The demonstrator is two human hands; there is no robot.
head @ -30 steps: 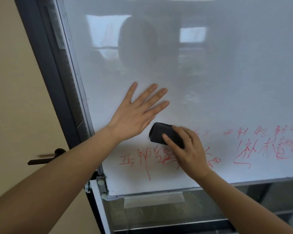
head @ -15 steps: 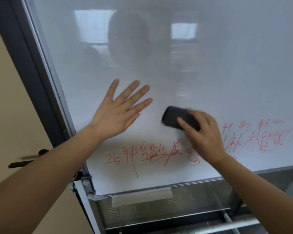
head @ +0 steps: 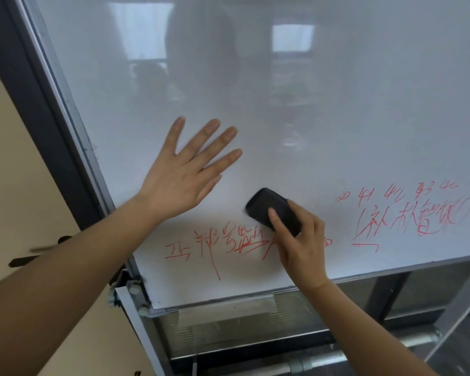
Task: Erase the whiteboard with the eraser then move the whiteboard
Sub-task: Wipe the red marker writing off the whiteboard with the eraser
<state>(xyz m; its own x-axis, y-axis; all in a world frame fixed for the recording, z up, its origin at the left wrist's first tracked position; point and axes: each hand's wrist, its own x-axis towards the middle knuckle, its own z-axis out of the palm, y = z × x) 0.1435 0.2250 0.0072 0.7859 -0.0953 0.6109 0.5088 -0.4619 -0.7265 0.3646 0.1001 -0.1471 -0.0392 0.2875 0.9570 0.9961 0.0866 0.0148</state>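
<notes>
the right hand [head: 300, 245] gripped the eraser [head: 273, 211] just above the red writing [head: 217, 244]; the left hand [head: 185, 172] lay spread flat on the whiteboard [head: 337, 118].

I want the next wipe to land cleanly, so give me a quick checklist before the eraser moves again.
1. Right hand grips eraser: ok.
2. Eraser flat against whiteboard: cannot tell.
3. Left hand flat on the board, bracing it: ok.
4. Left hand clear of red writing: ok.
5. Board fully erased: not ok, red writing remains on both sides of the eraser.
</notes>
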